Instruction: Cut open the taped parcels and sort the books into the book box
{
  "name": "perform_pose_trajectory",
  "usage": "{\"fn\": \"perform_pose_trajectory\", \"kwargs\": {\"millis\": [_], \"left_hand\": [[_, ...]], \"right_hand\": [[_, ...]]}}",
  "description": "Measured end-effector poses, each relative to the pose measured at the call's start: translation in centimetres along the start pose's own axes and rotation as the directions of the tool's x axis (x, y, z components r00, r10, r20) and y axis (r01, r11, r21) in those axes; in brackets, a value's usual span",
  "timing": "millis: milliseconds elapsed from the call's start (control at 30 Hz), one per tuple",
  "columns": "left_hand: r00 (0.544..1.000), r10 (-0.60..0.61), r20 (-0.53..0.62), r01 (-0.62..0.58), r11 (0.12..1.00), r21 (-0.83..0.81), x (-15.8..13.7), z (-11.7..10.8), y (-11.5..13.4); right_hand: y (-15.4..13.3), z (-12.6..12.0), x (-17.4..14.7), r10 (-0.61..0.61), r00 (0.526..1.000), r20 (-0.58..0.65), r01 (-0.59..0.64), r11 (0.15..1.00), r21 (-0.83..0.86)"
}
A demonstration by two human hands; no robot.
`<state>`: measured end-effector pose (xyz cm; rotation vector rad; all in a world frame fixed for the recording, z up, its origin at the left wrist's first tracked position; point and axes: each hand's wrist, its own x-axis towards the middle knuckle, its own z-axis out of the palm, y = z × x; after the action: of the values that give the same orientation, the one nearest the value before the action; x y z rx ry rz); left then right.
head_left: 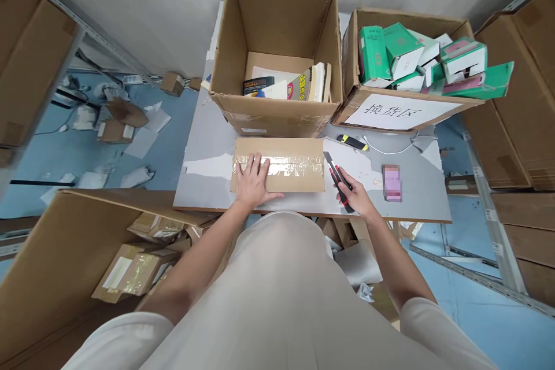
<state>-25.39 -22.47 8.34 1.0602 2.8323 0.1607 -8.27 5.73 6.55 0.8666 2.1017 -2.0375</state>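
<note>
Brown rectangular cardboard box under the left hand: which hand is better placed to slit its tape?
Likely the right hand: it holds a red-black utility knife beside the box; the left hand rests atop it.

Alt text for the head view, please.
A person's left hand rests on a taped cardboard box on a table; the right hand holds a utility knife. Behind, one open carton holds books, a second carton green boxes.

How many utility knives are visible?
2: a red-black utility knife in the right hand, and a yellow-black utility knife lying on the grey table; others may be hidden.
</note>
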Motion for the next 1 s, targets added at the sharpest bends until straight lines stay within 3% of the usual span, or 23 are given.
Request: {"fn": "perform_pose_trajectory", "kwargs": {"millis": [133, 333, 600, 733, 867, 1000], "left_hand": [[1.000, -0.012, 0.010, 0.012, 1.000, -0.002, -0.2, 0.2, -0.1], [1.000, -0.013, 0.025, 0.014, 1.000, -0.011, 0.2, 0.3, 0.0], [0.998, -0.020, 0.061, 0.022, 0.999, -0.027, 0.7, 0.3, 0.1], [0.996, -0.034, 0.082, 0.035, 0.999, -0.014, 0.8, 0.5, 0.0], [0.993, -0.038, 0.109, 0.038, 0.999, 0.005, 0.8, 0.4, 0.1], [0.991, -0.037, 0.130, 0.035, 0.999, 0.020, 1.0, 0.2, 0.3]], "right_hand": [[-0.8, -1.3, -0.1, 0.022, 0.996, 0.083, -0.016, 0.997, -0.076], [-3.6, -3.4, 1.1, 0.019, 0.978, 0.210, 0.058, 0.933, -0.355], [-4.4, -2.7, -0.6, 0.074, 0.961, 0.266, 0.052, 0.898, -0.437], [-4.3, -1.5, -1.8, 0.074, 0.982, 0.172, 0.012, 0.892, -0.453], [-4.8, -0.6, -3.5, 0.038, 0.985, 0.166, 0.077, 0.772, -0.631], [-5.1, 0.8, -4.2, -0.077, 0.991, 0.108, 0.133, 0.614, -0.778]]}}
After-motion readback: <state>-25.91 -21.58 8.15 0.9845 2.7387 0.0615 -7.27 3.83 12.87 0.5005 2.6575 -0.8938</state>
